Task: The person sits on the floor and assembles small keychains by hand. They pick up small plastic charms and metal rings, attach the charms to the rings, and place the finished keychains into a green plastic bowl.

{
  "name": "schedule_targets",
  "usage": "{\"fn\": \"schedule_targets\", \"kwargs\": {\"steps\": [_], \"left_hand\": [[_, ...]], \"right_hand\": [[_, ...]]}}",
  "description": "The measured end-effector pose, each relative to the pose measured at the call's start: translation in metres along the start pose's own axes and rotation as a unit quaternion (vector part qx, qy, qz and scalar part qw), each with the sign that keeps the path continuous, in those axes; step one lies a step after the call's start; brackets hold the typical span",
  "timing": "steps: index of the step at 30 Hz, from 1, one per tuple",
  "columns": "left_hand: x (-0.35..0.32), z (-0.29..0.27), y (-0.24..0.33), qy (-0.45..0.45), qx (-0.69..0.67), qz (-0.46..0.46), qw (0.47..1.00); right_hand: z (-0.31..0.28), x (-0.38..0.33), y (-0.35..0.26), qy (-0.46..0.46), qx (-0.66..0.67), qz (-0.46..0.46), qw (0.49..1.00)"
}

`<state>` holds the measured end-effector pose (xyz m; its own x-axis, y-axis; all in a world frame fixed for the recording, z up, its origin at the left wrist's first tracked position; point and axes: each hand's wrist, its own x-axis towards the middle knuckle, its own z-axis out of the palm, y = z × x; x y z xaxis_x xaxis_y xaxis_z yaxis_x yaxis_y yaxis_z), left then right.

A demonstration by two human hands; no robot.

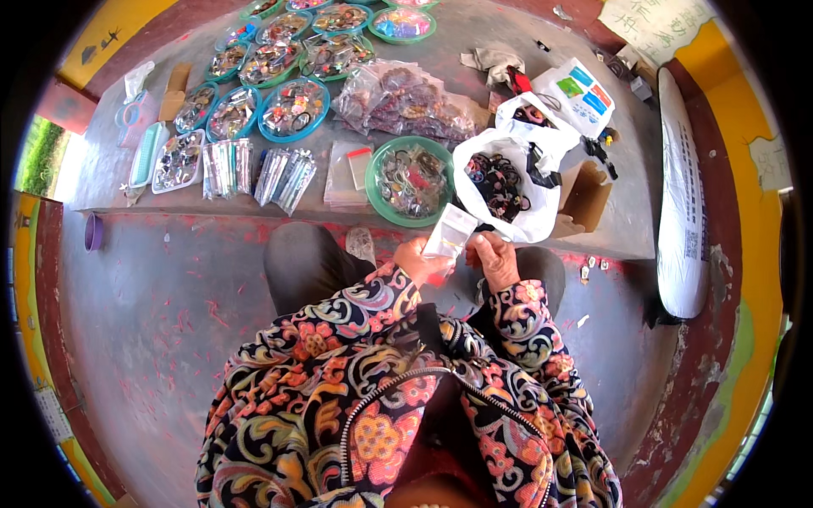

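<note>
Both hands pinch a small clear packet — left hand at its lower edge, right hand beside it — above the ledge's near edge, by the white bag. Packet contents cannot be made out; fingertips partly hidden.

A worn grey concrete floor streaked with red paint was stepped up to a grey ledge. Yellow walls with a red base band were seen around it. Daylight and greenery were admitted through an opening at left.
</note>
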<state>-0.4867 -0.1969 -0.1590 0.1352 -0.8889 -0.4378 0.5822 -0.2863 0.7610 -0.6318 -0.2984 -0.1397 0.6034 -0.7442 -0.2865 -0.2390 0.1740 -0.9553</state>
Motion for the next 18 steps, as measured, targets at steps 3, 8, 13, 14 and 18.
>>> {"fn": "schedule_targets", "kwargs": {"steps": [3,8,13,14,18], "left_hand": [[-0.006,0.008,-0.005,0.049,0.157,0.027,0.986],[-0.007,0.01,-0.007,0.003,0.105,-0.018,0.994],[-0.002,0.006,-0.016,0.0,0.004,-0.028,1.0],[-0.002,0.006,-0.015,0.005,-0.017,-0.034,0.999],[-0.003,0.007,-0.014,0.045,-0.08,-0.092,0.991]], "right_hand": [[0.01,-0.005,-0.005,0.037,-0.025,-0.005,0.999],[0.009,-0.008,-0.003,0.049,-0.036,-0.005,0.998],[0.011,-0.006,0.001,0.066,-0.076,-0.027,0.995],[0.011,-0.005,0.004,0.068,-0.079,-0.04,0.994],[0.013,-0.011,0.0,0.127,-0.421,-0.257,0.86]]}}
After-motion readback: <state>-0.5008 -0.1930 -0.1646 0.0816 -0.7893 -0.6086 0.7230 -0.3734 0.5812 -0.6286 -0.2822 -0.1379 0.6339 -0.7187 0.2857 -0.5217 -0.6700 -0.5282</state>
